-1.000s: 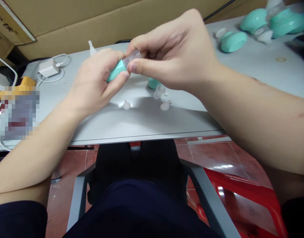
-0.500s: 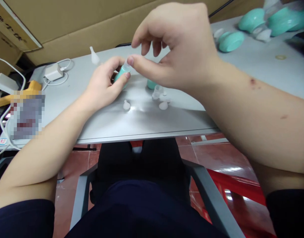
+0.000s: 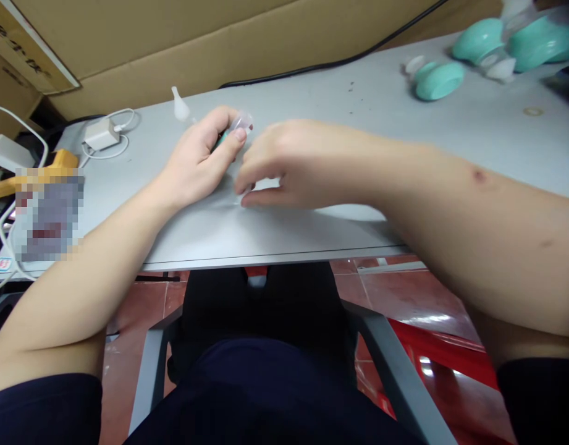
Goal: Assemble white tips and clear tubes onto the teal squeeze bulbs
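Observation:
My left hand (image 3: 205,151) is closed around a teal plastic part (image 3: 221,139) near the middle of the table. A clear plastic cup-shaped piece (image 3: 241,121) tops that part, with my thumb pressed at its side. Just to the right and lower, my right hand (image 3: 275,167) is bent down to the tabletop, slightly blurred. Its thumb and fingertips come close together in a pinch by a small whitish bit, mostly hidden. Behind my left hand stands a white silicone piece (image 3: 180,106) with a narrow tip.
Teal rounded parts with clear and white fittings (image 3: 438,80) lie at the back right, near a pale ring (image 3: 533,111). On the left are a white charger (image 3: 101,135), cables and a yellow tool (image 3: 62,165). A cardboard wall (image 3: 173,43) borders the table's back.
My right hand has come down from above the teal part to the tabletop, now covering the small loose pieces there. The clear cup on the left-hand part is now uncovered. My left hand stays put.

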### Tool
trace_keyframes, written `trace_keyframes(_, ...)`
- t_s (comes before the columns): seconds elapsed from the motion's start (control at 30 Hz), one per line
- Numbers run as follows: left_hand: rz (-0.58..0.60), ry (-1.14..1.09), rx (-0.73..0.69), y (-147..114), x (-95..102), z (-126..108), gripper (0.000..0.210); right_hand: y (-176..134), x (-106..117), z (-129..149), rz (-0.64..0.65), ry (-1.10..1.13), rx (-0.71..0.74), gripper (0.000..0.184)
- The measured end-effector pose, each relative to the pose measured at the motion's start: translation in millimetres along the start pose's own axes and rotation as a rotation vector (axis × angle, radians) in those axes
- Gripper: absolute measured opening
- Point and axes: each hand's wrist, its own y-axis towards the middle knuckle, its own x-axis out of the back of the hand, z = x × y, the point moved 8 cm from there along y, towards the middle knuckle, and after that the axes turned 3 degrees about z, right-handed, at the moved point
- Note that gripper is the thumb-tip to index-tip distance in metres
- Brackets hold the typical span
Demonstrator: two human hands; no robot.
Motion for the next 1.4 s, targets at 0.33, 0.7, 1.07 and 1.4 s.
trace_keyframes(0.33,0.002,-0.09,0.003,-3.0,-0.7,-18.3,0.033,-12.8,54.9,-53.1,-0.593,0.793,-0.151,0.034)
trace_keyframes(0.7,-0.056,0.022,-0.029,-2.4,5.1,-22.0,0.045,-16.6,55.1,-47.7,-0.587,0.622,-0.176,0.021)
trace_keyframes(1.07,-0.134,0.019,0.01,-3.7,13.9,-33.2,0.026,-13.9,42.4,-53.9,-0.575,0.721,-0.328,0.01)
trace_keyframes(1.4,-0.125,0.2,-0.031,-8.8,20.3,-47.8,0.018,-20.9,50.2,-52.3,-0.501,0.45,-0.395,0.022)
